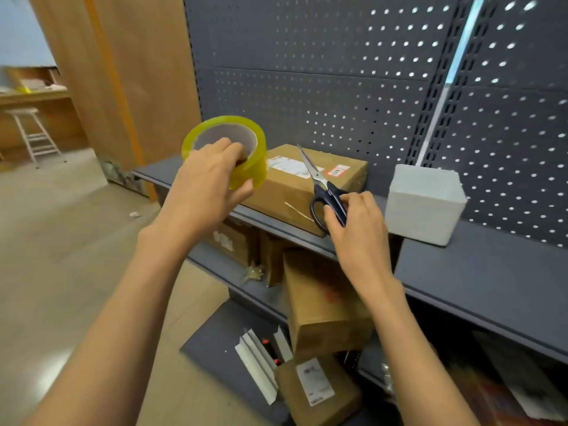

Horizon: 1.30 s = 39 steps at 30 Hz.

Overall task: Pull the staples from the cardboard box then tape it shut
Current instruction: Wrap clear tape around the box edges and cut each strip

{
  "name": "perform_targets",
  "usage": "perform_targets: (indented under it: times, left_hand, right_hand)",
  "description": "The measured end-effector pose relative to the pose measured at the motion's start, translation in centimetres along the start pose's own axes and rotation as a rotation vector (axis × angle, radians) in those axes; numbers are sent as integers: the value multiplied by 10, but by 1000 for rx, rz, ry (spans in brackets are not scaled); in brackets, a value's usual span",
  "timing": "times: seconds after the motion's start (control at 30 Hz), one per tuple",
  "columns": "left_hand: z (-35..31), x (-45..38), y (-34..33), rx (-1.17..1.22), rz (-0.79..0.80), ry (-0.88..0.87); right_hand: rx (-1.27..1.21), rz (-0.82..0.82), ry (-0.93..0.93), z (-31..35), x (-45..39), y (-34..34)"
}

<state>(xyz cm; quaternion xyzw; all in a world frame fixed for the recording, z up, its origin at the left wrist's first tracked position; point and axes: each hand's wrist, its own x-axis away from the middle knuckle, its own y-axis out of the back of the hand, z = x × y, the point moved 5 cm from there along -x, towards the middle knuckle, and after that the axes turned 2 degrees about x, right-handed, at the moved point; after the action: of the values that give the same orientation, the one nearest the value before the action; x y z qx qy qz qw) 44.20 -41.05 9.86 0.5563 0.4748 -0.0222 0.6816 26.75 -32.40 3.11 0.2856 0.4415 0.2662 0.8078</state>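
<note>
A brown cardboard box (289,192) with white and red labels lies on the grey shelf (479,272). My left hand (206,186) grips a yellowish roll of clear tape (249,170), fingers hooked into its core, just left of the box. My right hand (359,229) holds the dark handles of a pair of scissors (322,186), whose blades point up and back over the box top. Clear tape shows on the box's front corner.
A white foam block (424,204) stands on the shelf right of the box. Behind is a grey pegboard wall (338,87). Lower shelves hold more cardboard boxes (322,302) and folded white pieces (258,358). A wooden panel and a stool stand at the left.
</note>
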Motion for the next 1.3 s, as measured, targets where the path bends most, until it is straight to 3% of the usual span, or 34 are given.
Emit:
perform_targets:
  times: [0.57,0.93,1.1,1.3]
  left_hand:
    - [123,-53,-64,59,20,2]
    - [195,-103,-131,174,66,63]
    - [221,-118,-170,224,151,84]
    - [240,-122,-210,306,287,-24]
  right_hand:
    - [66,43,-18,49,-94,-90]
    - [185,101,-188,22,-156,-132]
    - [282,79,-269,20,-158,-140]
    - [383,23,-401,27,-158,-148]
